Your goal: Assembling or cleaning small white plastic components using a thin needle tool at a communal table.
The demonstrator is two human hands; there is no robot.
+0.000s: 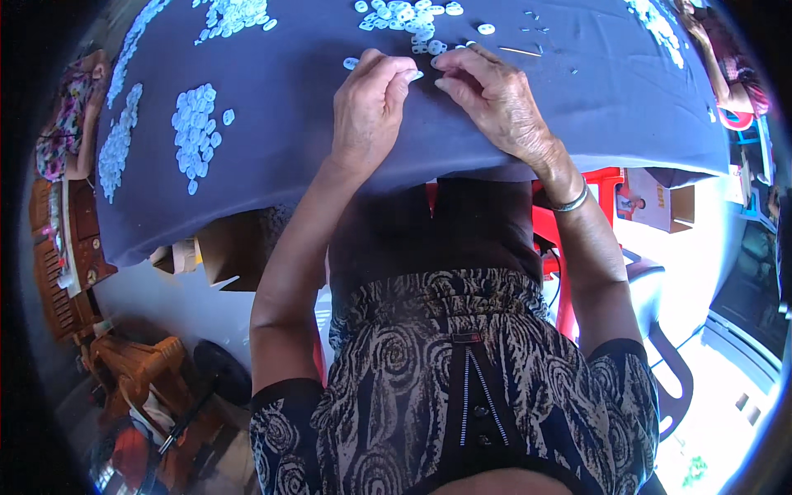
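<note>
Small pale oval plastic pieces with holes lie on a dark blue cloth-covered table [289, 140]. Above the near part of it, my left hand [371, 99] pinches one small white plastic piece [414, 76] between thumb and forefinger. Close by on the right, my right hand [499, 95] has its forefinger and thumb curled toward that piece, their tips a little apart. No object shows clearly between them. Just beyond my fingers is a loose pile of the oval pieces [404, 15]. A single piece [351, 63] lies beside my left knuckles, partly covered.
More piles lie left [195, 132] and at the far left edge [121, 144]. A thin wooden stick [520, 51] and tiny dark bits [535, 23] lie right of my hands. Other people's arms show at both sides. A red plastic chair [606, 186] stands under the table's edge.
</note>
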